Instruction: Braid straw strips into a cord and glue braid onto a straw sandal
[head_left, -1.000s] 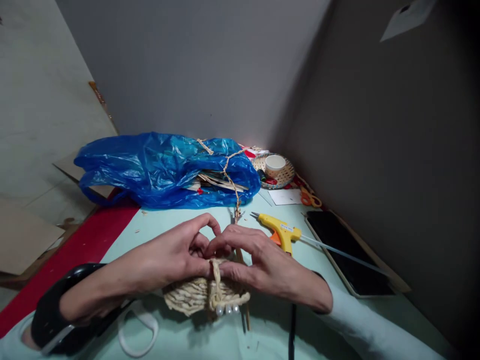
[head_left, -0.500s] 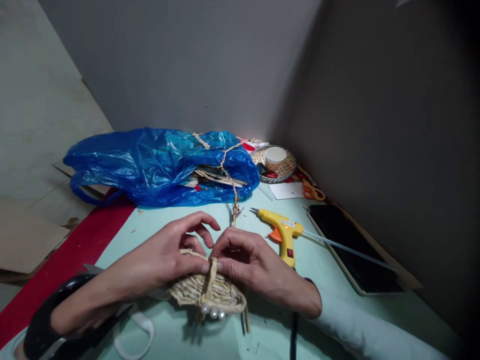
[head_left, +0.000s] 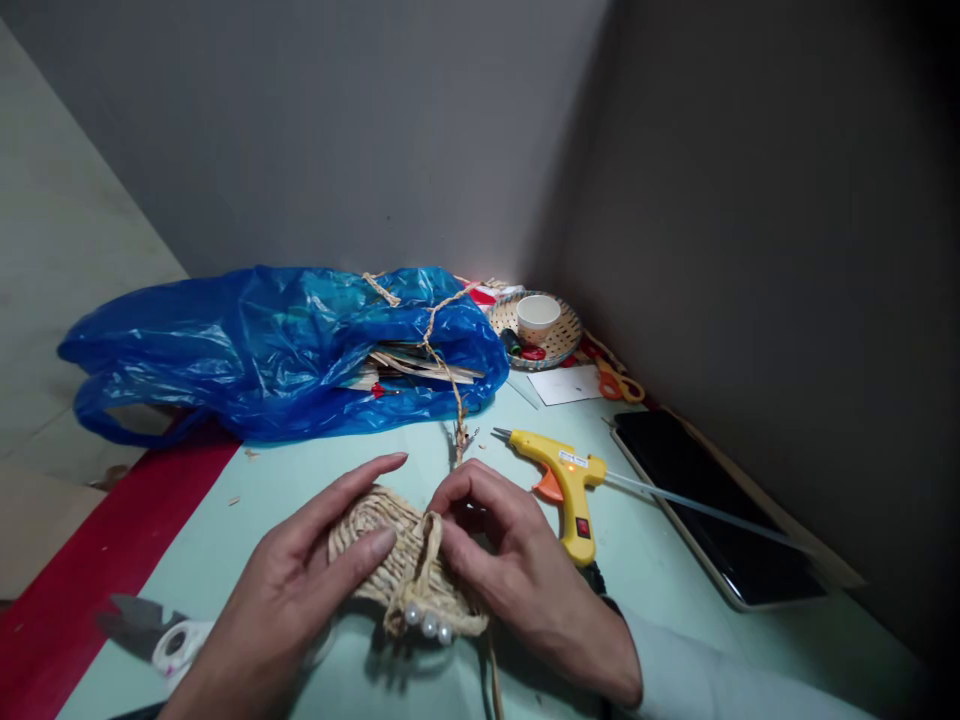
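Note:
A small woven straw piece (head_left: 367,535), like a little purse, is held up above the table between my hands. Three white pearl beads (head_left: 429,624) line its near edge. My left hand (head_left: 300,570) grips its left side, thumb lying across the weave and fingers behind. At the upper right, my right hand (head_left: 502,560) pinches beside a straw loop (head_left: 431,545) that stands up from the weave; the fingertips are partly hidden. A loose straw strand (head_left: 493,672) hangs below on the right.
Right of my hands lies a yellow glue gun (head_left: 574,495) with a long glue stick, beside a dark-screened tablet (head_left: 720,510). Behind are a blue plastic bag (head_left: 225,340), a braided cord (head_left: 456,395), a woven tray (head_left: 566,335) with a white cup (head_left: 538,315), and orange scissors (head_left: 621,383).
My left hand has moved from the straw piece's top edge to its left side, thumb now flat on it. More of the weave shows. My right hand stays near the loop.

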